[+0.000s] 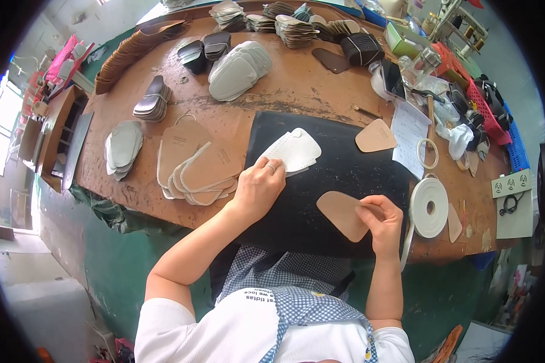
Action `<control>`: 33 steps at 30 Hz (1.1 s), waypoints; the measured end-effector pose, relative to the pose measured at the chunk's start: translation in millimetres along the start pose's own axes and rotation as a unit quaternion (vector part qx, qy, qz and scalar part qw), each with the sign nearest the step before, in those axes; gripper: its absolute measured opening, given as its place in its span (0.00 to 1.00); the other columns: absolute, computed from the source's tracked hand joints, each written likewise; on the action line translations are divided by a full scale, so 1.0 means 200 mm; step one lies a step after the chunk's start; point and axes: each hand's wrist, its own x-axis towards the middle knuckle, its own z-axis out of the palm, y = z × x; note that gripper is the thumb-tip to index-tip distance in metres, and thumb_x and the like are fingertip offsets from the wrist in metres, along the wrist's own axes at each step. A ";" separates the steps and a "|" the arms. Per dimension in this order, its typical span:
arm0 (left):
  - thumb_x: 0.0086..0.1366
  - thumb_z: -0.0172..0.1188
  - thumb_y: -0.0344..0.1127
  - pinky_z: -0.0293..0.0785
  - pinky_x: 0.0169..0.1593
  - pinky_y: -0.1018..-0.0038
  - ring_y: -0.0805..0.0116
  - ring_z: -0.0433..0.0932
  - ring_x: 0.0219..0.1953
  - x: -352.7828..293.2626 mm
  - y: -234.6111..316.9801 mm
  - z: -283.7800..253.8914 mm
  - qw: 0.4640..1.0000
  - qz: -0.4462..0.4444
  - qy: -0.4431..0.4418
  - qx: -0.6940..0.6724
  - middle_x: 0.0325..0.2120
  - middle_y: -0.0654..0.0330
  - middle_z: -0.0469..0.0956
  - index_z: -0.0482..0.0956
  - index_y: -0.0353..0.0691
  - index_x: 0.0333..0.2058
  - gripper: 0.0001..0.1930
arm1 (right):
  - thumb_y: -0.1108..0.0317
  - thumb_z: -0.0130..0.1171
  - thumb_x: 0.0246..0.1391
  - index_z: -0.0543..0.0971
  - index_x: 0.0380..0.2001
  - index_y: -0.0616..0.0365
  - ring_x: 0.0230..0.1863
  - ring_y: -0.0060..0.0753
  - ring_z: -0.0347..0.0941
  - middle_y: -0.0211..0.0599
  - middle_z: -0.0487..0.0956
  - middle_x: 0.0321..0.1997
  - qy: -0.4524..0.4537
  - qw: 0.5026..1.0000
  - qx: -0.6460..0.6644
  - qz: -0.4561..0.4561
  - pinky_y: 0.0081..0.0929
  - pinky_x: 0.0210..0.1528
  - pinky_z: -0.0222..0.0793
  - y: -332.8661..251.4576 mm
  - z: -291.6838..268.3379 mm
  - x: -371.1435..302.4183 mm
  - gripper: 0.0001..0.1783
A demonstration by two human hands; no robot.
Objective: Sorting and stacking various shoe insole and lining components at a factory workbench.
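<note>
From my distant place, I see the left hand [261,189] near the centre of the frame, its fingers bent over the lower end of the white pieces [295,150]; whether they pinch or only press, I cannot tell. The right hand [384,222], right of centre, grips a tan piece [341,215] at its edge between thumb and fingers, perhaps to leave its face uncovered. Both are over the black mat [369,175], which probably protects the table [303,85]. At right, the white tape roll [430,195] lies flat, maybe for easy reach.
</note>
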 end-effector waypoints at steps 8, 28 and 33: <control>0.56 0.66 0.24 0.81 0.42 0.64 0.58 0.82 0.40 -0.05 0.07 -0.18 0.970 0.154 0.076 -0.172 0.45 0.55 0.81 0.81 0.31 0.42 0.14 | 0.81 0.65 0.58 0.81 0.42 0.61 0.39 0.17 0.78 0.29 0.84 0.38 0.062 0.990 0.117 -0.046 0.15 0.44 0.71 0.00 -0.04 0.09 0.09; 0.52 0.71 0.30 0.70 0.59 0.57 0.59 0.75 0.52 -0.45 0.27 -0.20 0.988 0.023 -0.035 -0.148 0.55 0.58 0.77 0.84 0.41 0.52 0.25 | 0.75 0.71 0.55 0.82 0.38 0.62 0.37 0.19 0.80 0.32 0.85 0.34 -0.028 0.989 -0.098 0.108 0.20 0.40 0.77 0.09 0.22 -0.03 0.09; 0.52 0.70 0.28 0.70 0.60 0.57 0.58 0.74 0.55 -0.45 0.25 -0.19 0.984 0.029 -0.033 -0.173 0.58 0.56 0.76 0.82 0.38 0.52 0.25 | 0.75 0.70 0.55 0.82 0.38 0.62 0.37 0.19 0.80 0.32 0.85 0.34 -0.028 0.988 -0.123 0.087 0.21 0.41 0.77 0.10 0.23 -0.03 0.09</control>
